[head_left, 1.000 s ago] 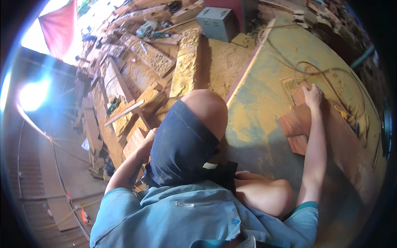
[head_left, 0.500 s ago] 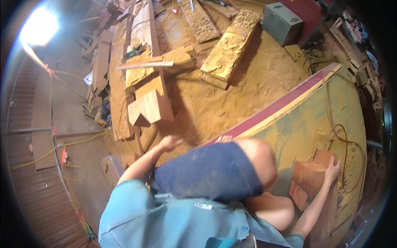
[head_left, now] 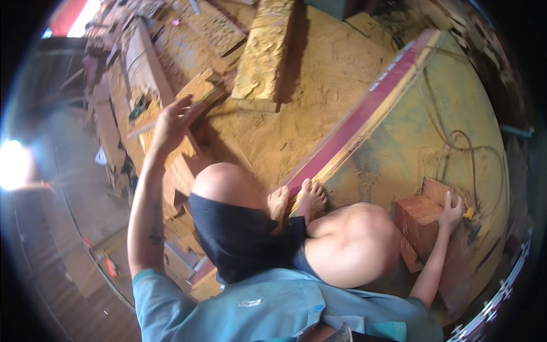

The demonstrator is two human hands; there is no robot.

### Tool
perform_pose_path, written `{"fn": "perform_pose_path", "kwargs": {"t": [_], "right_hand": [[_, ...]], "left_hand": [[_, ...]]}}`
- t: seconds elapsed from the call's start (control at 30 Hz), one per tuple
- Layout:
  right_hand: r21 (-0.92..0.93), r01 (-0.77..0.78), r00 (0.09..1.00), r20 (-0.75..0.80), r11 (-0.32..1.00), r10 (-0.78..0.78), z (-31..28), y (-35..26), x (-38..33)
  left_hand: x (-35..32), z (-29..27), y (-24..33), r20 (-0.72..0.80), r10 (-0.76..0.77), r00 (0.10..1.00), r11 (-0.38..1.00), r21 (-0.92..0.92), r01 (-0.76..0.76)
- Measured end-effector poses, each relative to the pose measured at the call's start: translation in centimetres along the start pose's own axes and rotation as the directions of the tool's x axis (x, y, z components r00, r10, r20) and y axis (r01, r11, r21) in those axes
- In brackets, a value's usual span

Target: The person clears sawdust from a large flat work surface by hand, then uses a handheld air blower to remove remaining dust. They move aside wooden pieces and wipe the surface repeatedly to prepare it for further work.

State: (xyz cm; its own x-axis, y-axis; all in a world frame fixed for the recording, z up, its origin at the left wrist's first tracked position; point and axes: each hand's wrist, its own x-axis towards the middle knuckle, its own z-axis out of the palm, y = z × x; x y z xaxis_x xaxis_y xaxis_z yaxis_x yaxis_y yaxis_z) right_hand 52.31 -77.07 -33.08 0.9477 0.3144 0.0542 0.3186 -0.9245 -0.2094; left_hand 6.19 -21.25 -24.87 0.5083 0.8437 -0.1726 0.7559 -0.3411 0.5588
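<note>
My left hand [head_left: 172, 122] is stretched out ahead, fingers apart, over a thin wooden strip [head_left: 139, 130] lying on stacked timber. Blur hides whether the fingers touch the strip. At the right, my right hand [head_left: 451, 213] grips the edge of a reddish-brown wooden block [head_left: 420, 219], its fingers bent over the top. That block sits on a dusty green-grey board [head_left: 376, 165] beside my bent knee. Below my left wrist, a notched wooden block [head_left: 183, 172] is partly hidden by my knee.
A carved wooden panel [head_left: 259, 62] lies on the sawdust-covered floor [head_left: 319, 85]. Another carved plank [head_left: 213, 28] lies farther back. A maroon strip [head_left: 342, 134] edges the board, with my feet by its near end. A cable [head_left: 441, 122] loops across the board. Timber piles line the left.
My left hand has reached forward from beside my thigh to the thin strip. My left knee has swung left, and the view has shifted. The right hand stays on the reddish block.
</note>
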Motion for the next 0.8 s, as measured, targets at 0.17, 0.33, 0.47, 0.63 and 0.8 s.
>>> {"fn": "perform_pose_path", "kwargs": {"t": [0.17, 0.33, 0.47, 0.63, 0.8], "right_hand": [[0.094, 0.024, 0.996, -0.084, 0.995, -0.016, 0.6, -1.0, -0.2], [0.045, 0.152, 0.969, -0.205, 0.987, -0.14, -0.8, -1.5, 0.2], [0.014, 0.096, 0.965, -0.247, 0.995, -0.09, -1.3, -0.5, -1.2], [0.045, 0.039, 0.988, -0.154, 0.998, -0.031, -1.0, 0.7, -1.5], [0.024, -0.028, 0.998, -0.062, 0.999, 0.029, -1.7, -3.2, 1.1]], "left_hand": [[8.2, -1.1, 2.8, 0.212, 0.261, 0.942, 0.902, 0.295, -0.316], [8.9, 5.0, 2.0, 0.475, 0.221, 0.851, 0.953, 0.079, -0.292], [7.2, 10.6, 2.6, 0.717, -0.018, 0.696, 0.971, 0.179, -0.159], [6.1, 17.5, 4.4, 0.876, 0.065, 0.478, 0.961, 0.075, -0.268], [12.0, 21.0, 2.1, 0.849, 0.145, 0.509, 0.907, 0.091, -0.411]]}}
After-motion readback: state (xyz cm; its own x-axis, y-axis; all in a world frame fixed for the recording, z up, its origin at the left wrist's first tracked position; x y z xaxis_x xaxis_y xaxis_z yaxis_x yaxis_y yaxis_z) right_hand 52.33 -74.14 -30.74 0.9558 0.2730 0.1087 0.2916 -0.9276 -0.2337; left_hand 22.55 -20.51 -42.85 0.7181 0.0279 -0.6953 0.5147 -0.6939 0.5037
